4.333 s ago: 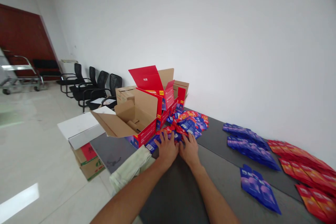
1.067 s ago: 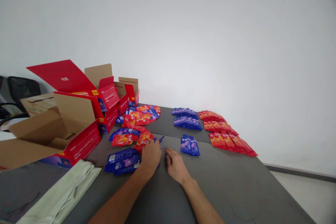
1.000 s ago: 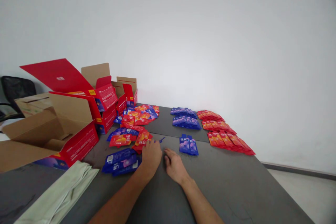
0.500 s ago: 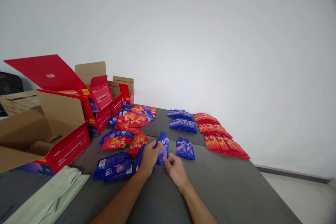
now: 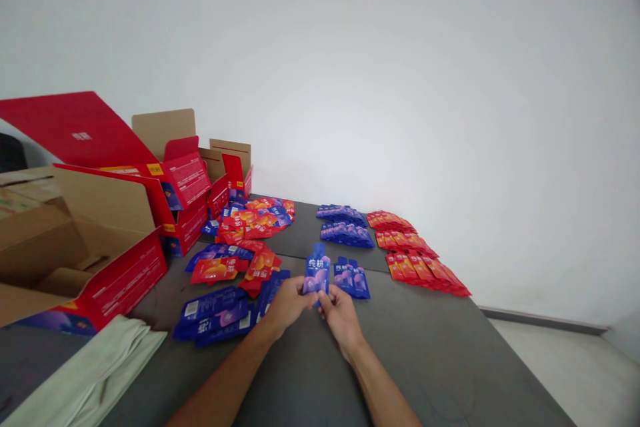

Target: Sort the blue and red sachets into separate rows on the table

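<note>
Fingers of both hands pinch one blue pouch [image 5: 317, 273] by its lower end: left hand [image 5: 286, 303] on its left bottom corner, right hand [image 5: 341, 313] on the right, both closed on it. Pouch stands upright above the counter [image 5: 450, 360], long axis vertical, spout up, front facing the camera. Small blue stack [image 5: 353, 277] lies just right of it, nearer the right hand. Mixed red and blue pile [image 5: 235, 267] left; red boxes [image 5: 125, 227] far left.
</note>
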The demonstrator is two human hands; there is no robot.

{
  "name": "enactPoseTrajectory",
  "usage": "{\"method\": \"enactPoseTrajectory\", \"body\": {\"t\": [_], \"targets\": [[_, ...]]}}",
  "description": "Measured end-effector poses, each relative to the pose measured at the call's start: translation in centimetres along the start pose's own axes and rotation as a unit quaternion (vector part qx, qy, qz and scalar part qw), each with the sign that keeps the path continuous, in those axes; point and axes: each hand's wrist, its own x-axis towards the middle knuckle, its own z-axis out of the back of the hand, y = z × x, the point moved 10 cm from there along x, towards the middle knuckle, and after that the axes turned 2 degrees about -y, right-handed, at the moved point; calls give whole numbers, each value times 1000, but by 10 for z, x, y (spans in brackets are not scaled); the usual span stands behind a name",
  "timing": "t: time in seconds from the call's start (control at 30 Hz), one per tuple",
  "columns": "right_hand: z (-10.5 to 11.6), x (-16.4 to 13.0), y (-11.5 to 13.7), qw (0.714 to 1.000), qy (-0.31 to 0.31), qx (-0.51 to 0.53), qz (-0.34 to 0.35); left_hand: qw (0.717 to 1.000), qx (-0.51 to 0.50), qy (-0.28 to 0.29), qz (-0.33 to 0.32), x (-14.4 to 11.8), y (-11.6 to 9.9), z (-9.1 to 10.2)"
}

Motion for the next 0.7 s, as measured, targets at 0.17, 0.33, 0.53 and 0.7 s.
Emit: {"method": "enactPoseTrajectory", "body": {"t": [0.17,0.33,0.53,0.7], "targets": [[-4,-3,3,998,20,57,-6,985,-144,-9,91,-2,11,2],[-7,-9,24,996,49,-15,77,961,-208,-109,144,-6,17,16],[2,-5,29,986,13,-107,129,980,-144,-79,116,-2,4,16],[6,-3,26,985,8,-119,128,990,-86,-68,84,3,0,21]]}}
